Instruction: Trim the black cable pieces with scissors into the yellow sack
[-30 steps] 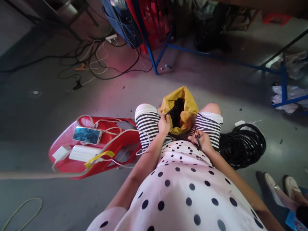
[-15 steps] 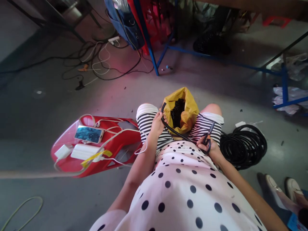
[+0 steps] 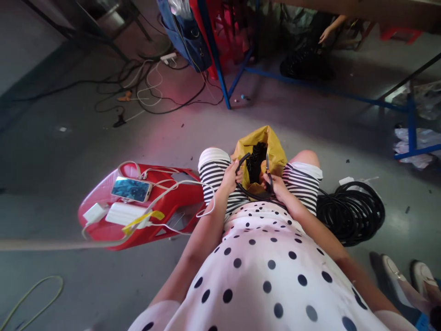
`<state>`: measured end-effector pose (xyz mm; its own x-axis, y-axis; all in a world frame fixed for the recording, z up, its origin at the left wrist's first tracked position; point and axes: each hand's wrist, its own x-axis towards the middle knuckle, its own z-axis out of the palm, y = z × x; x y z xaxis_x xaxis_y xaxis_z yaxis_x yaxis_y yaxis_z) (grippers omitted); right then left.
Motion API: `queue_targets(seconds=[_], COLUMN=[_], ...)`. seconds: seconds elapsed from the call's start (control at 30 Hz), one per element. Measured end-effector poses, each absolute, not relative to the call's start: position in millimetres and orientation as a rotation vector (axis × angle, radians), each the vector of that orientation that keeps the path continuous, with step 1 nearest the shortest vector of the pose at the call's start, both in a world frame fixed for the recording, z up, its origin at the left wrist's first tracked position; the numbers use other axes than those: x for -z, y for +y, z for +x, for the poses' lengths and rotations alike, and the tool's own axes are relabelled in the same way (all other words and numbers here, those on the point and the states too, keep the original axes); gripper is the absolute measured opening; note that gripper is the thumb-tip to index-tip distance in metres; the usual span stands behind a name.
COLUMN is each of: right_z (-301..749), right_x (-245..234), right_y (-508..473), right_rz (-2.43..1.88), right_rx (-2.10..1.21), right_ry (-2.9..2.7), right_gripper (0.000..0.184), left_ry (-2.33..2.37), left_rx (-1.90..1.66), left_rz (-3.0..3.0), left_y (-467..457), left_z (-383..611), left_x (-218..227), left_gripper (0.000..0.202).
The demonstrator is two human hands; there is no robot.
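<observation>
My left hand (image 3: 232, 177) is closed round a black tube (image 3: 244, 161) near its end, and the end sticks up past my fingers. From there the tube runs down across my lap toward my right side. My right hand (image 3: 274, 185) grips a pair of scissors (image 3: 269, 171), blades pointing up, close to the tube's free end but apart from it. Between my knees stands a yellow bag (image 3: 275, 142) with its mouth wide; black pieces (image 3: 255, 161) lie inside. A thick coil of black tubing (image 3: 349, 214) rests on the floor by my right leg.
A tipped red plastic stool (image 3: 165, 193) at my left carries a phone (image 3: 131, 189), a white power bank (image 3: 126, 214) and cables. Ahead is a blue table frame (image 3: 220, 69), with a co-worker's hand (image 3: 327, 34) beyond. Cords (image 3: 151, 87) tangle on the floor. Someone's shoes (image 3: 392, 266) are at right.
My right hand has brought the scissors left from my right thigh to the bag's mouth. My left hand has shifted slightly, tilting the tube's end rightward. A co-worker's hand has appeared under the table.
</observation>
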<state>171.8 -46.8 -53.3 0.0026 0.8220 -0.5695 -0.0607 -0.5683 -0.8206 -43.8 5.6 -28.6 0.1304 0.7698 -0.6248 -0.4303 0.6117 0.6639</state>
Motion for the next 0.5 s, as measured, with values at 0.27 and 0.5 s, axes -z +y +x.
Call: queue_targets(seconds=[0.27, 0.5], right_z=[180, 181], right_x=[65, 66], right_y=[-55, -53], right_rz=[-1.618, -1.657], right_rx=[-1.674, -1.702], right_ry=[-1.006, -1.242], right_gripper=[0.080, 0.080], left_ry=[1.143, 1.250], left_rx=[-0.936, -0.878], left_rz=[0.577, 0.713], left_y=[-1, 3], left_z=[-49, -33], left_x=[36, 47], left_gripper=[0.042, 0.034])
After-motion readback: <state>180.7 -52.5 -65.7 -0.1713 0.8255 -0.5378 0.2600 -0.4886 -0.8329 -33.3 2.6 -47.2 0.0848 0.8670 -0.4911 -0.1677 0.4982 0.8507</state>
